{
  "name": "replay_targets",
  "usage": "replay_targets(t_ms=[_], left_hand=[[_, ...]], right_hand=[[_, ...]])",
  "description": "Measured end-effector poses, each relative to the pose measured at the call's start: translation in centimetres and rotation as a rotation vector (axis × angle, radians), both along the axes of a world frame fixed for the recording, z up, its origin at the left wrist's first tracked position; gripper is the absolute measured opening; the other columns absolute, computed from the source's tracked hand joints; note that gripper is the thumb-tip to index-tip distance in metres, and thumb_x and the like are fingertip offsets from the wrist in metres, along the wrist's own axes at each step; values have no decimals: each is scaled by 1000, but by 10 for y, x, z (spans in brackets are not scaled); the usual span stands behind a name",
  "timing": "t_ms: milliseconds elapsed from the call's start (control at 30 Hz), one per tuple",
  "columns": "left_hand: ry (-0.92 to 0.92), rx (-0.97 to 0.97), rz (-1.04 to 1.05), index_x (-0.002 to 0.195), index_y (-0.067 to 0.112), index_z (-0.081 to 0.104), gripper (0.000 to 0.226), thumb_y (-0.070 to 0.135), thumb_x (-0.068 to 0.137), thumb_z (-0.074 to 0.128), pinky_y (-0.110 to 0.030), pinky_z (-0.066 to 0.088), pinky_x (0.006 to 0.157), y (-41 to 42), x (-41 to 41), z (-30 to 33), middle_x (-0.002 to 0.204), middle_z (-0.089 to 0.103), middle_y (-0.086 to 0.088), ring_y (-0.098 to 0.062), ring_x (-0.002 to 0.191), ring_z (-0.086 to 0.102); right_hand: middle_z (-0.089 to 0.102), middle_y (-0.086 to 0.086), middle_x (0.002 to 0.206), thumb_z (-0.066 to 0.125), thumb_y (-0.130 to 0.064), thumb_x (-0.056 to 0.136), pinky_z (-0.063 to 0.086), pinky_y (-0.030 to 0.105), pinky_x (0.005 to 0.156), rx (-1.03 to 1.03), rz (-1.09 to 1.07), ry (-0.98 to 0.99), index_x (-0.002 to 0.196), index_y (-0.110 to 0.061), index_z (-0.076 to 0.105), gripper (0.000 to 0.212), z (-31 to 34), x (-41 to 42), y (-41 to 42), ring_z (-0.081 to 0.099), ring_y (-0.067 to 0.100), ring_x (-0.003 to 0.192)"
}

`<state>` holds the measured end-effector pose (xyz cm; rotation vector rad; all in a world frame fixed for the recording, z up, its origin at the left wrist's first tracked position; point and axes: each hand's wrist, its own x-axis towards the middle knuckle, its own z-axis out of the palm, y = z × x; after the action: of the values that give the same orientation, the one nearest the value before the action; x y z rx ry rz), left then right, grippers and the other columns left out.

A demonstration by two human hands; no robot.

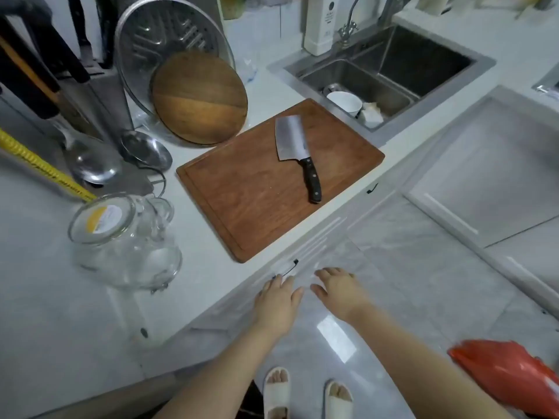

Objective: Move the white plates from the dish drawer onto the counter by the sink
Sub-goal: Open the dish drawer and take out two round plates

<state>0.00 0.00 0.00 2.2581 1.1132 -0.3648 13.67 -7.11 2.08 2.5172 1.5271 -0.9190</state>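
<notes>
reaching down toward the white drawer front (302, 252) under the counter, both hands are empty: the left hand (276, 300) has its fingers loosely extended at the slim black handle (289, 269), touching or just short of it, i cannot tell which, and the right hand (338, 290) is spread flat just beside it, gripping nothing. the drawer looks closed, so the white plates are not in view; by the task they sit inside it.

as a guess, ceramic plates will be stiff, smooth, rather heavy in a stack and quick to chip, so taking a few at once with both hands under the rims, thumbs on top, seems safest. dry hands would help against slipping.

the white stone counter (211, 261) beside the steel sink (423, 65) is mostly taken by a rectangular brown wooden cutting board (257, 201) with a black-handled steel cleaver (298, 149) lying on it. the sink's lower basin holds a white cup or bowl (346, 102) and some pale crockery. a clear glass lidded jar (127, 240) near the counter edge looks empty.
</notes>
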Motion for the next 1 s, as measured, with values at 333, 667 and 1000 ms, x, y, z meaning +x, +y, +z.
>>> replay_targets(t_ms=[333,667,1000], left_hand=[[-14,-48,179,150,23,17,62,53,96,22,-39,19,118,23,33,-33,156,26,-3,-24,142,23],[9,149,255,138,20,39,96,75,76,-9,-35,28,113,24,51,-52,147,42,-5,-24,136,36],[9,207,311,131,17,50,51,48,97,29,-35,34,110,27,61,-54,135,56,-6,-24,127,48]], right_hand=[[13,2,159,32,-40,98,16,39,117,41,224,19,147,-18,24,54,-35,48,48,7,19,147],[38,2,146,24,-50,94,16,43,117,113,537,-96,142,-16,32,59,-72,76,71,29,23,138],[60,0,119,5,-56,86,37,37,99,270,511,-109,118,-17,56,72,-78,79,78,53,25,112]])
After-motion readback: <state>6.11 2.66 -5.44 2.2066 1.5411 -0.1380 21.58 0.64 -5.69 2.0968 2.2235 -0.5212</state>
